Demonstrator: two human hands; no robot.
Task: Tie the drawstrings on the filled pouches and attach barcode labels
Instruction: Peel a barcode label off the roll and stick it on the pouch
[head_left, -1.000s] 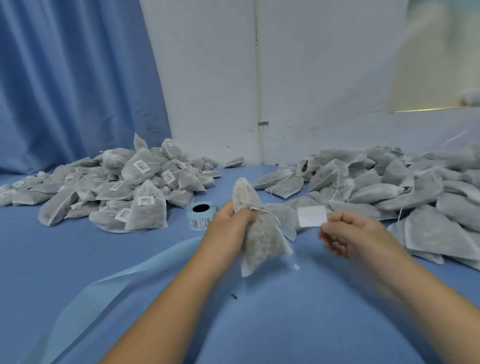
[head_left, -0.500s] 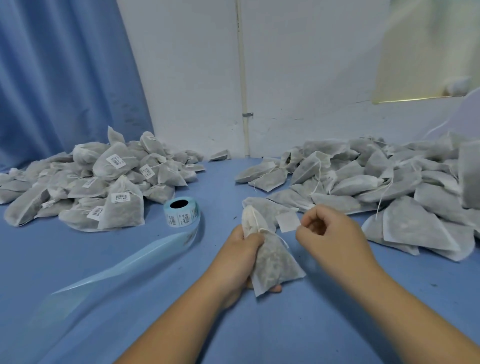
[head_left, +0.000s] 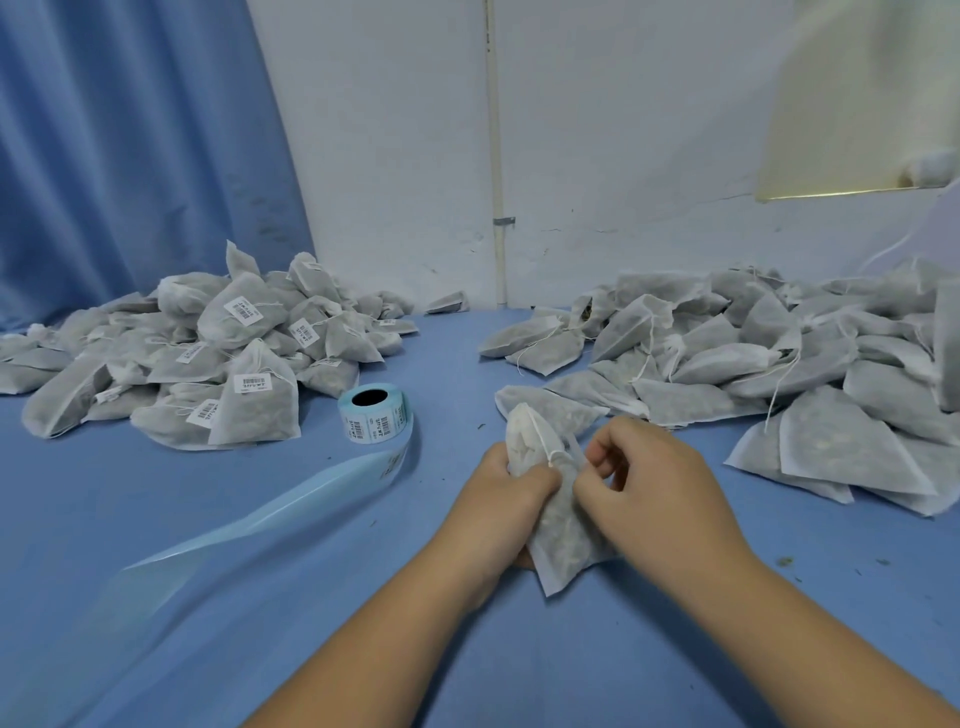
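In the head view, the person's left grip (head_left: 511, 499) is closing round the neck of a filled grey pouch (head_left: 563, 543), fingers curled about it, and is holding it just above the blue bench (head_left: 597, 654). The gathered top of the pouch is sticking up past the knuckles, and a white drawstring (head_left: 545, 441) is looping over it. The right grip (head_left: 654, 488) is curling in from the other side, thumb and fingertips pinching at the front of the same pouch just under the neck. What is lying beneath those fingertips is hidden.

A roll of barcode labels (head_left: 371, 413) is standing on the bench to the left of the hands, well apart from them. Its pale blue backing strip (head_left: 260, 525) is trailing off toward the near left edge. Beyond the roll, a heap of labelled pouches (head_left: 244, 358) is lying in front of a blue curtain (head_left: 130, 156). On the right, a wider heap of unlabelled pouches (head_left: 753, 353) with loose strings is spreading along the white wall (head_left: 623, 130).
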